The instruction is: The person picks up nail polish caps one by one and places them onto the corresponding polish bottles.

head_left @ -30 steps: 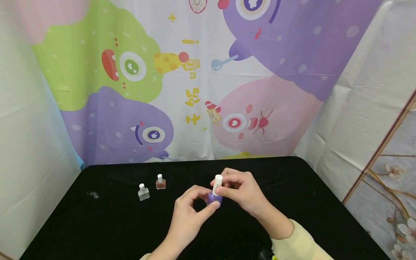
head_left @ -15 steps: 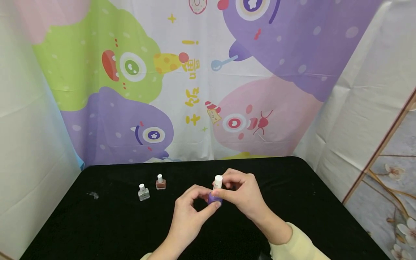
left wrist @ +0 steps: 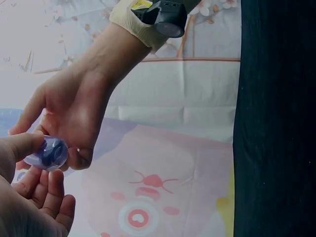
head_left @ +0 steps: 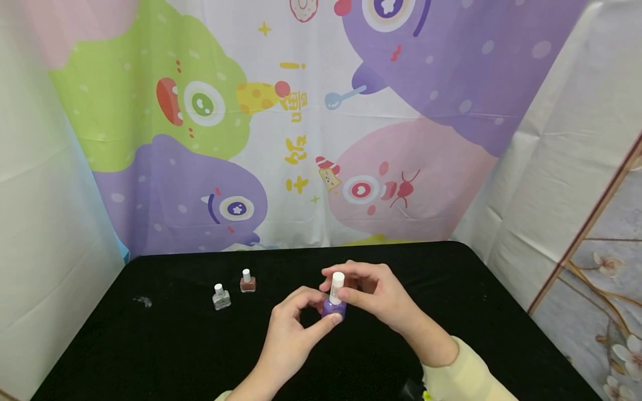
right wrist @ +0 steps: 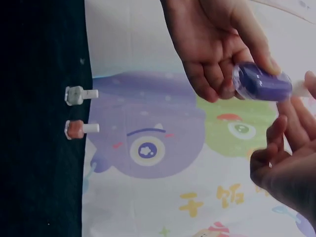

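Observation:
A nail polish bottle [head_left: 333,309] with purple polish and a tall white cap [head_left: 337,285] is held up over the black table. My left hand [head_left: 296,328] pinches its glass body between thumb and fingers, low on the sides. From the right, my right hand [head_left: 383,295] has its thumb against the cap and its fingers reaching around behind it. In the left wrist view the bottle's base [left wrist: 53,153] faces the camera and the cap is hidden. The right wrist view shows the purple glass [right wrist: 264,84] side-on, the cap [right wrist: 298,89] between the right hand's thumb and fingers.
Two more nail polish bottles stand upright on the black tabletop [head_left: 165,345] to the left: one clear [head_left: 221,299], one brownish pink [head_left: 248,283], both white-capped. A cartoon-printed curtain [head_left: 301,217] hangs behind the table's far edge. Pale cloth walls rise at both sides.
My right thumb slid down the cap, then moved back up, and the right fingers now extend farther left behind it. My left hand and the bottle have hardly moved.

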`<state>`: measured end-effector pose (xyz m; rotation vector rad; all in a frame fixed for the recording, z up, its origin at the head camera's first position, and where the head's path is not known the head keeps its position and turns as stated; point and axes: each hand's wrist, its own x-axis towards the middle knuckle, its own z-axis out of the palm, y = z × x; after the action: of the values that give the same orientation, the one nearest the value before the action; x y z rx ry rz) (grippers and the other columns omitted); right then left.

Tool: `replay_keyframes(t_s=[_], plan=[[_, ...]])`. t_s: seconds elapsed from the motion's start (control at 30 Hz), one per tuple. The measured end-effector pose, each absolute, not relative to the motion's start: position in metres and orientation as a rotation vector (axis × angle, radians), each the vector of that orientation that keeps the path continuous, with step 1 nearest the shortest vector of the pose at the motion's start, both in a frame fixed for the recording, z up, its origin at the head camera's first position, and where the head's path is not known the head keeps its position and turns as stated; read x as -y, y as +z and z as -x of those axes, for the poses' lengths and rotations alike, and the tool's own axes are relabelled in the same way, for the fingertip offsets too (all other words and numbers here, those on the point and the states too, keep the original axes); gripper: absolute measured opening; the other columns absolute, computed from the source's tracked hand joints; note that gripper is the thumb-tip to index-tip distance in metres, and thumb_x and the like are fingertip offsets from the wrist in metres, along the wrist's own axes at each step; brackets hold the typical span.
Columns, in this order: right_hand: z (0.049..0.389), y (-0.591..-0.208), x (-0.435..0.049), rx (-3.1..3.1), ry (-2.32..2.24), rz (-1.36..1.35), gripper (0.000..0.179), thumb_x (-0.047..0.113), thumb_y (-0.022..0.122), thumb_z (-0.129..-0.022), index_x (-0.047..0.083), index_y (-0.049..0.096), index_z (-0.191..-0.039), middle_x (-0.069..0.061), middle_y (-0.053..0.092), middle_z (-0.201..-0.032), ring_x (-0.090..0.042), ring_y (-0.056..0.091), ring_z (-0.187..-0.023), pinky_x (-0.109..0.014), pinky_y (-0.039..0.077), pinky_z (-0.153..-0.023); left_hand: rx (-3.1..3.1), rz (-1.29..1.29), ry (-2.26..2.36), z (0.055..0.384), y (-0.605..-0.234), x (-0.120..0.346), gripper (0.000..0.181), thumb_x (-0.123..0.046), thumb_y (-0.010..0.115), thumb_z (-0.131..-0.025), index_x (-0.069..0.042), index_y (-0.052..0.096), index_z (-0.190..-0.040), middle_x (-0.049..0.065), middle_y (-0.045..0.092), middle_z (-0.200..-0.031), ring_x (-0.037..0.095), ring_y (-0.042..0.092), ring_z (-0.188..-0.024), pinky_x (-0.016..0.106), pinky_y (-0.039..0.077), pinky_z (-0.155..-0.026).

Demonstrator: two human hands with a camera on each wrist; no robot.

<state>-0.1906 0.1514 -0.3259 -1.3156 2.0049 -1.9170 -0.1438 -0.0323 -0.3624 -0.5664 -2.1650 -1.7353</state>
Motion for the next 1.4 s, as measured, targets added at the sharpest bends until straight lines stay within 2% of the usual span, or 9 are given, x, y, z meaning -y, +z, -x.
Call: replay_keyframes(t_s=[0.23,0.4,0.57,0.83,1.1,1.4], plan=[[0.192,-0.324,-0.154,-1.856,-1.857,1.438,0.027,0.001,0.05,-0.095,-0.015,0.054,-0.116,-0.006,0.064,-0.104,-0.012,0.057,-0.091,-0.029,0.053,-0.08,2.184,0.58,-1.769,0.144,-0.364,0.034,0.02,-0.023,0.078,-0.076,-0.023,0.068,-0.093,-0.011,0.064,-0.089,0.01,0.061,-0.084,0.028,0.049,-0.08],[0.192,-0.326,-0.155,-1.897,-1.849,1.475,0.022,-0.001,0.053,-0.093,-0.015,0.058,-0.108,-0.009,0.061,-0.1,-0.009,0.055,-0.087,-0.026,0.054,-0.076,2.19,0.578,-1.758,0.143,-0.364,0.034,0.021,-0.024,0.079,-0.076,-0.024,0.068,-0.093,-0.011,0.064,-0.089,0.01,0.061,-0.084,0.027,0.049,-0.079],[0.192,-0.328,-0.154,-1.996,-1.885,1.469,0.017,-0.001,0.058,-0.09,-0.01,0.064,-0.104,-0.009,0.063,-0.099,-0.01,0.053,-0.084,-0.024,0.051,-0.07,2.195,0.559,-1.736,0.143,-0.363,0.034,0.018,-0.025,0.079,-0.076,-0.025,0.067,-0.09,-0.012,0.063,-0.087,0.01,0.06,-0.083,0.03,0.049,-0.078],[0.185,-0.328,-0.148,-2.166,-2.005,1.255,0.016,0.003,0.069,-0.083,-0.005,0.07,-0.097,-0.009,0.065,-0.089,-0.01,0.05,-0.073,-0.021,0.045,-0.059,2.179,0.535,-1.702,0.143,-0.362,0.033,0.017,-0.025,0.079,-0.076,-0.026,0.067,-0.088,-0.012,0.063,-0.085,0.01,0.06,-0.081,0.03,0.049,-0.075],[0.182,-0.329,-0.141,-2.388,-2.018,1.207,0.015,0.003,0.074,-0.078,-0.002,0.072,-0.092,-0.005,0.066,-0.08,-0.012,0.043,-0.063,-0.025,0.038,-0.052,2.14,0.494,-1.686,0.144,-0.365,0.03,0.017,-0.023,0.08,-0.074,-0.027,0.067,-0.085,-0.012,0.061,-0.083,0.01,0.059,-0.08,0.025,0.047,-0.073],[0.179,-0.331,-0.135,-2.4,-2.095,1.171,0.013,-0.001,0.073,-0.078,0.0,0.069,-0.09,-0.01,0.068,-0.083,-0.008,0.056,-0.066,-0.023,0.047,-0.054,2.128,0.43,-1.652,0.143,-0.366,0.027,0.019,-0.02,0.081,-0.074,-0.028,0.067,-0.084,-0.014,0.061,-0.081,0.009,0.058,-0.079,0.025,0.047,-0.072]])
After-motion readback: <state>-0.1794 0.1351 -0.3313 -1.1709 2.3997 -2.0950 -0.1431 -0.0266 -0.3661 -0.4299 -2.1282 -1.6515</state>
